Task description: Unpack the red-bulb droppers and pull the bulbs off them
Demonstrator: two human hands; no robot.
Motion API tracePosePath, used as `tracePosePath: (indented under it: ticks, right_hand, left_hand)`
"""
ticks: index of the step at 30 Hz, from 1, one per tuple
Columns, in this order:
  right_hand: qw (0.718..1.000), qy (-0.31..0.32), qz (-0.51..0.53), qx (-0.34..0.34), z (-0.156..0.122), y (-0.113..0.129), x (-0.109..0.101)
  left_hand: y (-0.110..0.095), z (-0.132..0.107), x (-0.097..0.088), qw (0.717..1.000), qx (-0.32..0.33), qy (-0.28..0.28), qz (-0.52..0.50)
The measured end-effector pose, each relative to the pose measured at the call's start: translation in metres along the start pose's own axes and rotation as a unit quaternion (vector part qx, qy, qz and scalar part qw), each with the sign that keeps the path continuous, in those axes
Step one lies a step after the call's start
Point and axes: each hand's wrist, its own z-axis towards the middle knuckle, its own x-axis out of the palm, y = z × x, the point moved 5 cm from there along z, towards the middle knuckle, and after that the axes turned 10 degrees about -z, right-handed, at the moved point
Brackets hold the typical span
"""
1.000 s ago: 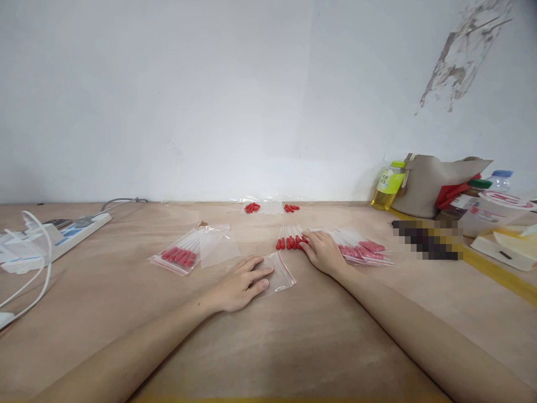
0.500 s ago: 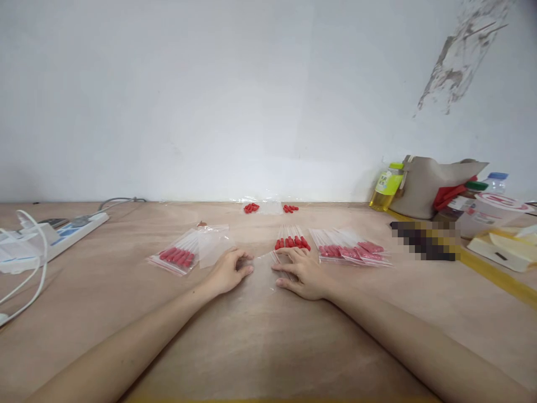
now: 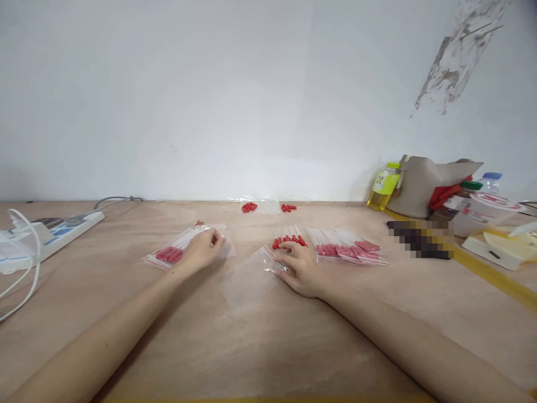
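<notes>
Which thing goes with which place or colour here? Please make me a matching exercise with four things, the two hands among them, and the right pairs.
Things
1. left hand
2. power strip
3. right hand
4. lime-capped bottle

Places and colours
A. at the red-striped edge of a clear plastic bag
B. yellow liquid inside, beside a grey bag
C. partly hiding some bagged red-tipped sticks from view
D. white, towards the far left of the picture

Right pairs: 1-C; 2-D; 3-A; 4-B
</notes>
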Motion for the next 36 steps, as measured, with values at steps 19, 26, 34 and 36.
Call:
tracePosePath:
  ticks: [19,26,34,36]
  right_hand:
    - [0.993,0.094,0.008,-0.075,0.004,0.006,0.005]
    - [0.992,0.103,0.012,-0.073,0.004,0.004,0.006]
    - [0.994,0.076,-0.036,-0.071,0.011,0.002,0.009]
    - [0.993,0.077,-0.046,-0.078,0.013,0.001,0.010]
  left_hand:
    - [0.025,0.060,0.039,0.982,0.072,0.173,-0.009]
    - [0.021,0.063,0.029,0.963,0.029,0.246,-0.108]
    - [-0.038,0.031,0.001,0.847,0.019,0.445,-0.291]
    - [-0.048,0.024,0.006,0.836,0.014,0.460,-0.299]
